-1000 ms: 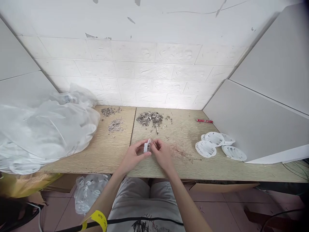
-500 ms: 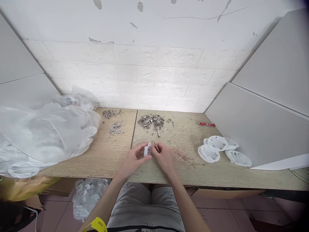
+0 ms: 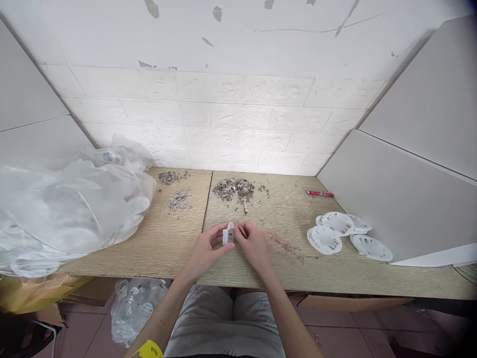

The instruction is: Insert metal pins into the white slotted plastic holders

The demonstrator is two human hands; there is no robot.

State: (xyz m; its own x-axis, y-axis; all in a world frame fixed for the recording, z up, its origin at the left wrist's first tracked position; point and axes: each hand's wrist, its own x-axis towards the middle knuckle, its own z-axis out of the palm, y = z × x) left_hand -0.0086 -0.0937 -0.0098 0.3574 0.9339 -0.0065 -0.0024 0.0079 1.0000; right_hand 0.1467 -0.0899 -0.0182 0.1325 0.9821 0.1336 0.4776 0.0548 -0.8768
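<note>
Above the near part of the table, my left hand [image 3: 208, 249] is closed round a small white plastic piece [image 3: 227, 235] with a rounded top and small dark or metallic parts on its right face. My right hand [image 3: 254, 244] pinches a thin wooden stick [image 3: 241, 227], its fingertips close beside the white piece. Whether they touch it I cannot tell. Just beyond my hands lies a heap of small metal parts [image 3: 234, 189], with a short strip-like piece [image 3: 245, 207] at its near edge.
Two smaller piles of metal bits [image 3: 180, 199] lie at the back left. A big translucent plastic bag [image 3: 74, 214] covers the left end. On the right are several white round plastic pieces [image 3: 325, 239] and a red pen-like tool [image 3: 320, 194]. Reddish crumbs [image 3: 281, 243] lie right of my hands.
The view has shifted slightly. Both hands stay in nearly the same place, with the white piece and stick still held; the stick's angle differs a little.
</note>
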